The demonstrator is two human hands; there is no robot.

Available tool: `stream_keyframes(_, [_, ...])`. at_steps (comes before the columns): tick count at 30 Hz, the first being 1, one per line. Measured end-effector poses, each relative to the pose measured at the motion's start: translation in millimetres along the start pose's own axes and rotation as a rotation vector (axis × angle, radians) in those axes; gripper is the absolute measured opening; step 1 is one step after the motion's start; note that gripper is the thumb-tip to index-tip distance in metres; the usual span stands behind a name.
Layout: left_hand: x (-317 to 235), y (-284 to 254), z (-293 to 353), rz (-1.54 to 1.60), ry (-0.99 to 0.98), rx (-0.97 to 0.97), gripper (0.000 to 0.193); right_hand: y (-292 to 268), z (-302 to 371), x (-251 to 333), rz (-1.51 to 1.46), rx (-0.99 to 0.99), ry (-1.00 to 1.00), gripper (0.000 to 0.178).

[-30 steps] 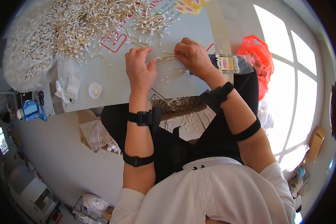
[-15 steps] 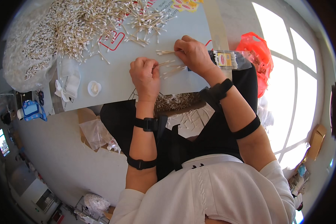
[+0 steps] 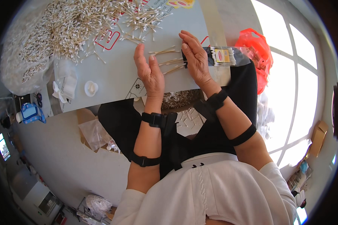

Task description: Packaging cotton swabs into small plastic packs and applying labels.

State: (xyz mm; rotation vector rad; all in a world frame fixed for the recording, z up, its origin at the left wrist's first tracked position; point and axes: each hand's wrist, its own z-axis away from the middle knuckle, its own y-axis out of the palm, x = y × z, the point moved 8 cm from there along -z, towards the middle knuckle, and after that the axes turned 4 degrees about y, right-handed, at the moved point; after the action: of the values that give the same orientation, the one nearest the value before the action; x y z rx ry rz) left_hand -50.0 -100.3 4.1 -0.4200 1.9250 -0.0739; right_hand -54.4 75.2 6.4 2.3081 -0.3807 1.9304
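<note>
Several loose cotton swabs (image 3: 170,61) lie in small, roughly parallel groups on the grey table between my hands. Just left of them is my left hand (image 3: 151,75), its fingers stretched out and nothing held. My right hand (image 3: 196,62), also with fingers extended, stands at their right ends beside a dark strip on the table. To the right of that hand lies a clear plastic packet (image 3: 242,56) containing a row of swabs (image 3: 229,55) with a yellow label card (image 3: 221,56). A great heap of swabs (image 3: 73,28) covers the far left of the table.
A clear plastic bag (image 3: 12,62) is under the heap's left side. A small white dish (image 3: 91,89) and white plastic pieces (image 3: 65,88) sit near the table's left front. Yellow cards (image 3: 180,3) lie at the back, and a red plastic bag (image 3: 256,48) hangs at the right.
Both hands have opened. The left let go of the swab in its fingertips, and swabs now lie loose between the hands. My right hand no longer pinches the upper group of swabs.
</note>
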Motion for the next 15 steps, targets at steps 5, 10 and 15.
stream_keyframes(5, [7,35,-12,0.178,-0.085,0.036,0.045,17,1,-14,-0.167,-0.029,0.070,0.030])
stream_keyframes(10, [15,21,-18,0.405,-0.190,-0.041,0.044,-14,-11,-22,-0.192,-0.111,0.079,0.030])
stream_keyframes(15, [-28,22,-23,-0.400,0.236,0.421,0.056,-38,-5,-21,-0.026,-0.082,0.202,0.022])
